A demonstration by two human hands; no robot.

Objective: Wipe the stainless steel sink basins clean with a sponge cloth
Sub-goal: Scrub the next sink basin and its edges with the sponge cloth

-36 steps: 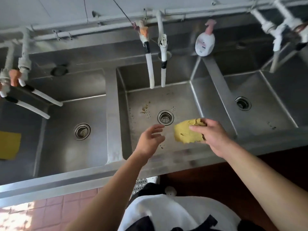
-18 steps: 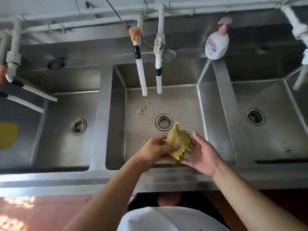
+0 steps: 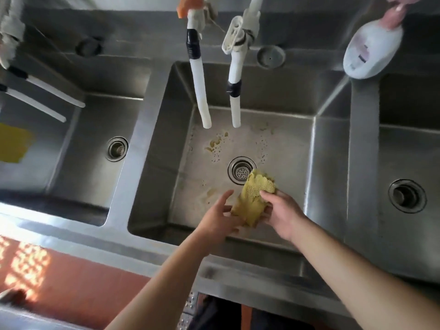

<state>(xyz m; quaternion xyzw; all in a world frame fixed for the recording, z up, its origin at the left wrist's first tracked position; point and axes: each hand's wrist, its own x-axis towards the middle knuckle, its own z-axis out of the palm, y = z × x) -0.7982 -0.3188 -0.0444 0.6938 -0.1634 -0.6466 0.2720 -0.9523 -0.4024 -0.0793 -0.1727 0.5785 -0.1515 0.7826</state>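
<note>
Pinched in the right hand (image 3: 282, 211), left hand (image 3: 220, 216) spread open beside it, the crumpled yellow honeycomb sponge cloth (image 3: 253, 195) is held over the middle stainless steel basin (image 3: 285, 148) near its front edge, with yellowish stains (image 3: 215, 144) lying beyond toward the back wall.

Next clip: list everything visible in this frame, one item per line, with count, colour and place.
Sink basins: three, stainless steel, side by side; middle one soiled with yellowish residue.
Drain strainers: three, metal, one per basin floor.
Tap hoses: two, white with black tape, over middle basin; two more at far left.
Soap dispenser: one, white with pink pump, upper right ledge.
Sponge cloth: one, yellow, over middle basin beside its drain.
Yellow cloth: one, far left.
Floor tiles: reddish, below the sink.
Left hand: open, touching the sponge cloth.
Right hand: gripping it.
</note>
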